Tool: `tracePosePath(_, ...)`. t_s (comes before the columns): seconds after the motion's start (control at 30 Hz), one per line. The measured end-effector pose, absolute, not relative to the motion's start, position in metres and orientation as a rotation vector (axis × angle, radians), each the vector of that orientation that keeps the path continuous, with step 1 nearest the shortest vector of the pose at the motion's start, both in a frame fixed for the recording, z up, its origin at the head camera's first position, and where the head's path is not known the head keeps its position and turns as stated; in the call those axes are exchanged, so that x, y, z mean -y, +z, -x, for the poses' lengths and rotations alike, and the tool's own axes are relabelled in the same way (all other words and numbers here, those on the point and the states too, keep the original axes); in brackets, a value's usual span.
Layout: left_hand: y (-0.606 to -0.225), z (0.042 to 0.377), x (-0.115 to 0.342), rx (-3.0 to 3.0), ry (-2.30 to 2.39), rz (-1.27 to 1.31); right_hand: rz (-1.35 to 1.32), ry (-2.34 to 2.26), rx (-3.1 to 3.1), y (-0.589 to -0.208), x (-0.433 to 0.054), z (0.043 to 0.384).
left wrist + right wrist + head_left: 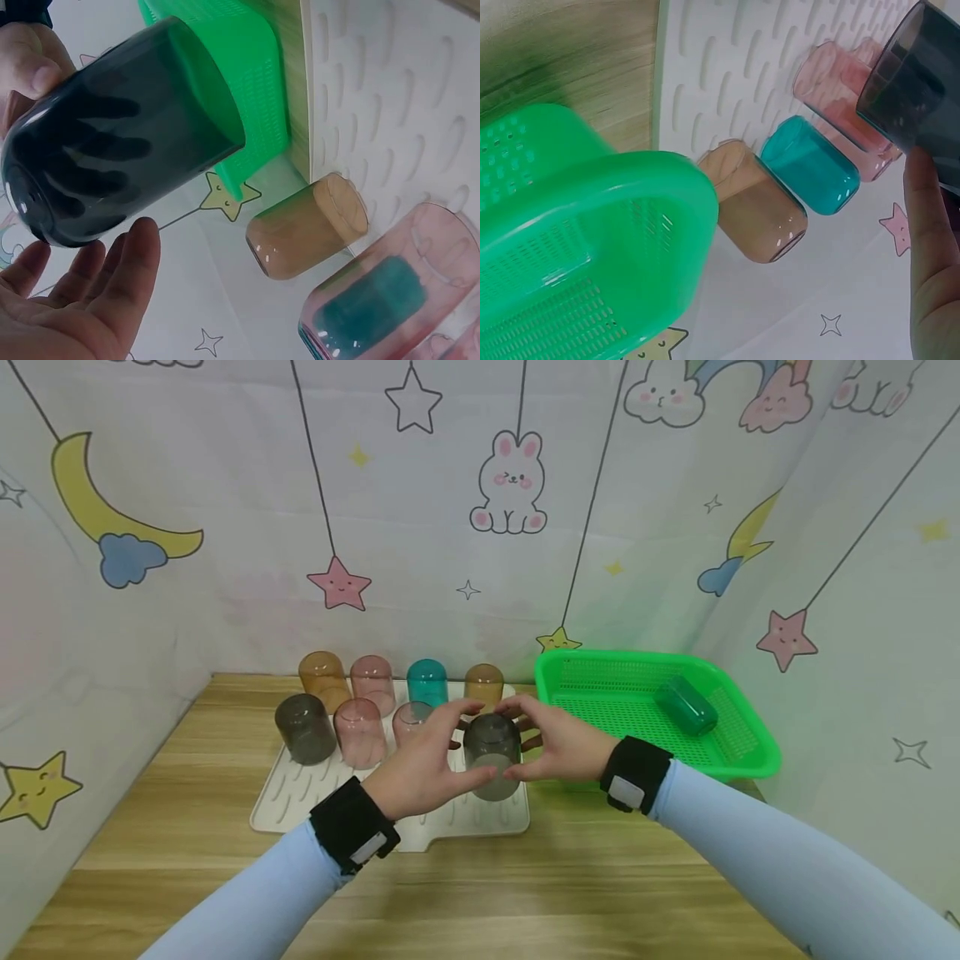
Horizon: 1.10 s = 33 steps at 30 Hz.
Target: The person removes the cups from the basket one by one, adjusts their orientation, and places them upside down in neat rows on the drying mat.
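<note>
Upside down over the front right of a white draining tray [288,797], a dark grey see-through cup [491,739] is held between both hands. My left hand [423,760] curves round its left side, thumb in front; in the left wrist view its fingertips [142,232] are right at the closed end. From the right, my right hand [566,743] grips it, and its fingers show dark through the wall in the left wrist view. Just behind stands an amber cup [757,206], with a teal cup [810,165] to its left.
More upturned cups stand on the tray: a grey cup [305,731], pink cups including one at front [360,735], and another amber cup [322,677]. Right of the tray is a green basket [551,681] with a dark green cup [686,706] lying inside. A printed curtain [450,627] hangs behind.
</note>
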<state>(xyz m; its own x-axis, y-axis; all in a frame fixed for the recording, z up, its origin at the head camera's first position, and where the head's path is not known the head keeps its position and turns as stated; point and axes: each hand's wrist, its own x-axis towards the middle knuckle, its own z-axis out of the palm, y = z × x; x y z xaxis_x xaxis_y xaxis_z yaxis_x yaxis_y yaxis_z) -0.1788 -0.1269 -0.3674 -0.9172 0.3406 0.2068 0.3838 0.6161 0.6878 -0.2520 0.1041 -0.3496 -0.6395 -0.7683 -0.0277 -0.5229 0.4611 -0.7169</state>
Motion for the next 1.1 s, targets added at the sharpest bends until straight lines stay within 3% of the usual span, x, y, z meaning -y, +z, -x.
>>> tracePosePath(1.1,-0.363,0.199,0.108,2.725,-1.019,0.719,1.086,-1.061,-2.461,-0.347,-0.128,0.258)
